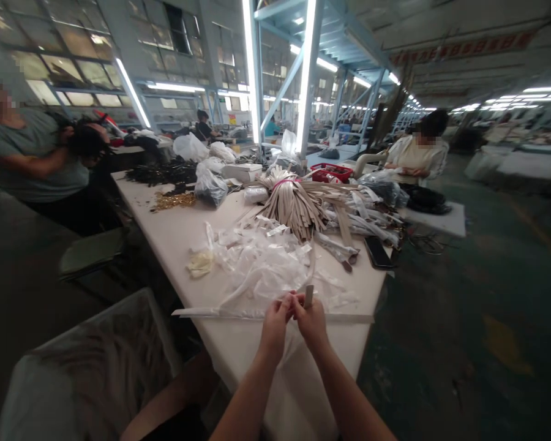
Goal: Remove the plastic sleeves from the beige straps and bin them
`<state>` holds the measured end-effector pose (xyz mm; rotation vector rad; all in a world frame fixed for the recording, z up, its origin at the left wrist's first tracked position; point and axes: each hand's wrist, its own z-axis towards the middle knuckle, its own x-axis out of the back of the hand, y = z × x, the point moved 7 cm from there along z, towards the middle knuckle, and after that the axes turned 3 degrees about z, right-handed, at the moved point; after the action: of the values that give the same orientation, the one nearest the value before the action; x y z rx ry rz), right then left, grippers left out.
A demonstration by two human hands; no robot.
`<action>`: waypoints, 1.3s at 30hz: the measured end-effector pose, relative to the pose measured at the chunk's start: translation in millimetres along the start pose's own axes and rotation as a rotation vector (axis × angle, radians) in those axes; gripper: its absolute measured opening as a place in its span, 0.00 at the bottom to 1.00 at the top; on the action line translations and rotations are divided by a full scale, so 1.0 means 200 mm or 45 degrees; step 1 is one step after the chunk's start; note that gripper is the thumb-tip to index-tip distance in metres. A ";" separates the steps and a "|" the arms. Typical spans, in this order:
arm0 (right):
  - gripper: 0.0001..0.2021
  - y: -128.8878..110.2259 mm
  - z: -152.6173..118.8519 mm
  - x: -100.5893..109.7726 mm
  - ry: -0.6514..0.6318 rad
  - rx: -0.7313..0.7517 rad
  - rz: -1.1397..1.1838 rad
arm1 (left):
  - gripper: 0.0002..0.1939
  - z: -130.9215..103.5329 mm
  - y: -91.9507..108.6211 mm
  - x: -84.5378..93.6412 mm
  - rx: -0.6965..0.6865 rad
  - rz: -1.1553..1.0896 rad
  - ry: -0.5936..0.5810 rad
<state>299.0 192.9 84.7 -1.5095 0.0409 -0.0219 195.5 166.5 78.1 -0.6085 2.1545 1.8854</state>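
Lower centre of the frame: the two hands are meeting at the fingertips above the table [158,229]. The right hand [314,315] is closing on a short beige strip [309,296], whose end is standing upright above the fingers. The left hand [277,313] is curling its fingers inward; whether it is gripping anything cannot be told. Around and behind the hands, a long pale band [239,313] is lying crosswise, and a heap of clear plastic wrappers [266,263] is spreading over the centre. Beyond the heap, a bundle of beige strips [292,208] is fanning out, with a dark phone [378,253] lying to its right near the table edge. Upper right: a seated person [416,153] is facing a separate work surface.
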 end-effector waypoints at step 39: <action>0.25 0.14 -0.06 -0.12 -0.543 -0.224 -0.149 | 0.21 0.20 0.04 0.34 0.034 0.031 0.222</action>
<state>274.8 182.7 57.1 -1.6629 -0.3964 0.2144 128.1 195.7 49.8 -0.7711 2.2989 1.8759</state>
